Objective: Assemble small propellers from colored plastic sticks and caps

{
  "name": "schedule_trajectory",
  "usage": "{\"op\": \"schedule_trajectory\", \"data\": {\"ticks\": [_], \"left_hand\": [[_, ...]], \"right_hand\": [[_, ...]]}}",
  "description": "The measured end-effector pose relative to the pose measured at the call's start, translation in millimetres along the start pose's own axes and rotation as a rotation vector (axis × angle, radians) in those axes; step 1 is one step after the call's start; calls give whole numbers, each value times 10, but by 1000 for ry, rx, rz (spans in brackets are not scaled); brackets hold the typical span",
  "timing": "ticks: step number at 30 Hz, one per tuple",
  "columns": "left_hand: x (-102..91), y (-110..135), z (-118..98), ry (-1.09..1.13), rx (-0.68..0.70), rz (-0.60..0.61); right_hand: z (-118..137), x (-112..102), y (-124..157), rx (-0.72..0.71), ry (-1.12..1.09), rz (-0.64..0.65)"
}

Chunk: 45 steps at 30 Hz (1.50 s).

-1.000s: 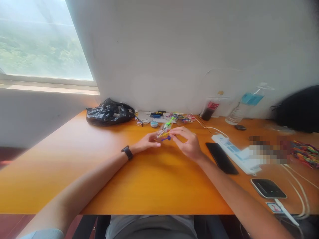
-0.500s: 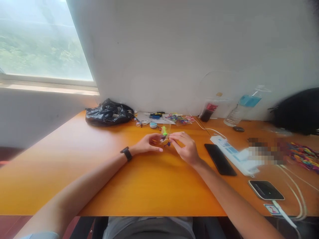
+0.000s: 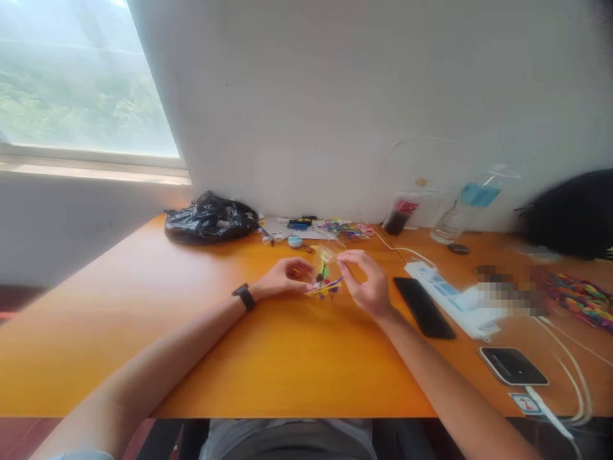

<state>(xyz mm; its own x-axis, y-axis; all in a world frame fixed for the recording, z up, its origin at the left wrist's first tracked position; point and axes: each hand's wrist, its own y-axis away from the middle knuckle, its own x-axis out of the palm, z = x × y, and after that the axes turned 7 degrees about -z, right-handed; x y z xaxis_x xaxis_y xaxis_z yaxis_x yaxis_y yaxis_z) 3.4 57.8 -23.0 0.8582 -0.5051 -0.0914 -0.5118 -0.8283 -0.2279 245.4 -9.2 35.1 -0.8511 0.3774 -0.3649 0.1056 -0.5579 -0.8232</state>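
We see the scene through one camera worn on the head, looking forward and down across the desk [image 3: 239, 358]. Our lap [image 3: 287, 437] shows at the bottom edge, just below the desk's near side. From there our left hand [image 3: 285, 276] and right hand [image 3: 366, 281] appear around the middle, within arm's reach. Beyond the desk we face a pale wall [image 3: 306, 96], which fills most of the upper half, while a window [image 3: 81, 83] is cut off at upper left.

The small coloured pieces [image 3: 326, 289] blur together, and the top and left edges cut off the window [image 3: 86, 83].
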Motion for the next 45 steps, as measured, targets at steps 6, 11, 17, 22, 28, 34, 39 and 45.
{"op": "schedule_trajectory", "data": {"ticks": [6, 11, 17, 22, 28, 34, 39, 45], "left_hand": [[-32, -11, -39, -7, 38, 29], [48, 71, -246, 53, -44, 169], [178, 90, -226, 135, -130, 47], [179, 83, -237, 58, -20, -30], [200, 88, -267, 30, -40, -92], [170, 71, -241, 37, -29, -193], [136, 36, -201, 55, -52, -262], [75, 4, -131, 128, -86, -292]], "right_hand": [[52, 76, 59, -57, -24, 132], [55, 125, 117, 71, -80, 39], [-227, 299, 234, 609, -404, 57], [-286, 303, 248, 725, -514, 172], [-251, 243, 211, 756, -541, 52], [-314, 273, 240, 745, -521, 68], [-439, 298, 280, 662, -427, 61], [-561, 296, 301, 683, -414, -10]]}}
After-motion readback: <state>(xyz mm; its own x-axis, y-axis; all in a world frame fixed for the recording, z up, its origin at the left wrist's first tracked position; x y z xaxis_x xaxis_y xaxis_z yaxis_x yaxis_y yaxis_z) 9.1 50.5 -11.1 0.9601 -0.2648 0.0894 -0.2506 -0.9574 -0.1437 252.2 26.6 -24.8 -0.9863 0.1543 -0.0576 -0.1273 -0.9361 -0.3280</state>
